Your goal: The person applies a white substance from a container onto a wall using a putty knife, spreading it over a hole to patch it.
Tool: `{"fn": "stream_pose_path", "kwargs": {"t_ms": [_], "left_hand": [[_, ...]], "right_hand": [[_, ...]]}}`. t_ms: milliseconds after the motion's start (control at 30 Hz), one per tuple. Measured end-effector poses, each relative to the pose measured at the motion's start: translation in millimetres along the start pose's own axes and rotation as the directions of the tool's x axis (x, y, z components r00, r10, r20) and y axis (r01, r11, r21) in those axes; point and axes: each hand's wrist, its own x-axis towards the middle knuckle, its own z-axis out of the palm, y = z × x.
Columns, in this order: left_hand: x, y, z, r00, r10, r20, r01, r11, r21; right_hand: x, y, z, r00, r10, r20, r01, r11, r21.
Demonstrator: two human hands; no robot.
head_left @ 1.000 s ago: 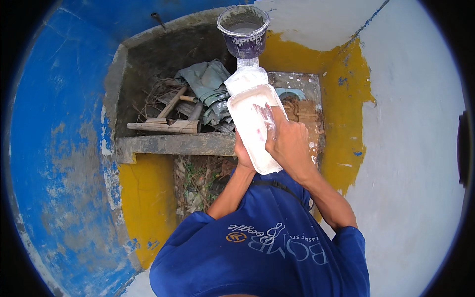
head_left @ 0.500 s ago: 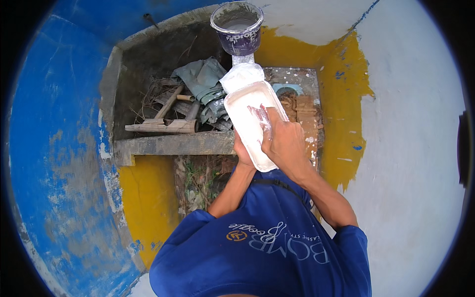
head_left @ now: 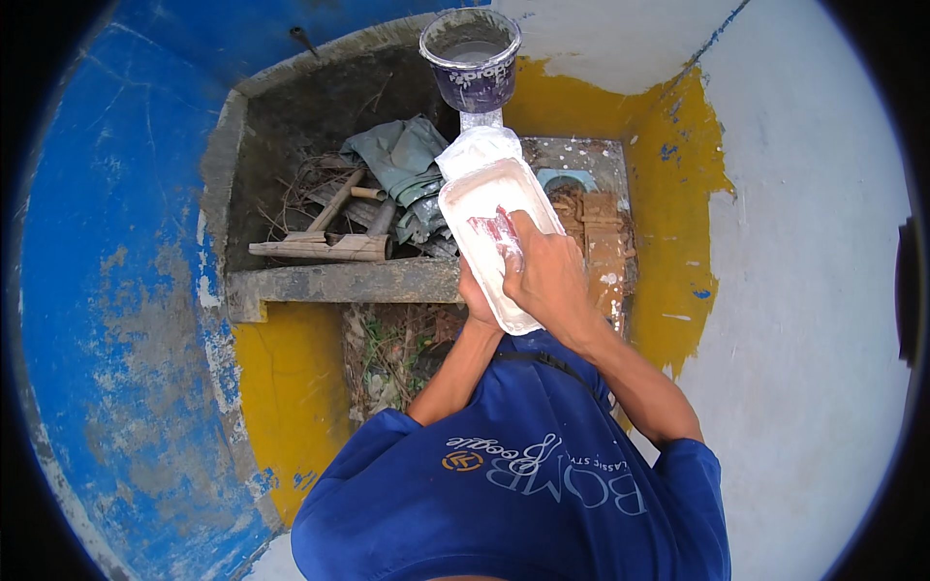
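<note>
A long white tray (head_left: 455,207), coated inside with white paste, is held up in front of my body. My left hand (head_left: 479,296) grips its near left side, with most of the fingers hidden beneath. Inside the tray, my right hand (head_left: 550,263) is closed on a small flat red scraper (head_left: 495,230) smeared with white. The scraper's blade touches or hovers just over the paste; I cannot tell which. Just beyond the tray's far end lies a crumpled white bag (head_left: 479,151).
A purple bucket (head_left: 477,85) with grey contents stands past the bag. On the concrete ledge (head_left: 339,282) are bamboo pieces (head_left: 320,247), twigs and a folded grey-green sheet (head_left: 392,163). Brown boards (head_left: 603,232) lie at right. A blue wall (head_left: 107,290) and a white wall (head_left: 804,339) flank me.
My right hand has shifted slightly left in the tray and turned, so more of the scraper's red face shows. The left hand keeps its grip on the tray.
</note>
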Motion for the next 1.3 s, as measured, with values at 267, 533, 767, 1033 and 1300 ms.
{"fn": "stream_pose_path", "kwargs": {"t_ms": [267, 533, 767, 1033, 1300], "left_hand": [[-6.3, 0.1, -2.9, 0.992, -0.046, 0.118, 0.061, 0.991, -0.121], [-11.2, -6.2, 10.6, 0.997, -0.075, -0.029, 0.074, 0.996, -0.044], [-10.1, 4.5, 6.2, 0.975, -0.058, 0.213, 0.086, 0.989, -0.124], [-8.9, -3.0, 13.1, 0.999, -0.044, 0.003, 0.044, 0.996, -0.079], [-0.6, 5.9, 12.8, 0.999, -0.029, -0.014, 0.028, 0.997, -0.067]], "right_hand": [[2.5, -1.4, 1.4, 0.999, 0.042, -0.034, -0.041, 0.999, 0.027], [4.8, -4.6, 0.4, 0.995, 0.089, -0.046, -0.09, 0.996, -0.005], [0.0, -5.3, -31.7, 0.988, 0.081, -0.129, -0.1, 0.984, -0.149], [-6.4, 5.9, 1.2, 0.994, 0.004, -0.107, -0.036, 0.955, -0.293], [-3.7, 2.9, -6.4, 0.995, -0.044, -0.094, 0.039, 0.997, -0.061]]}}
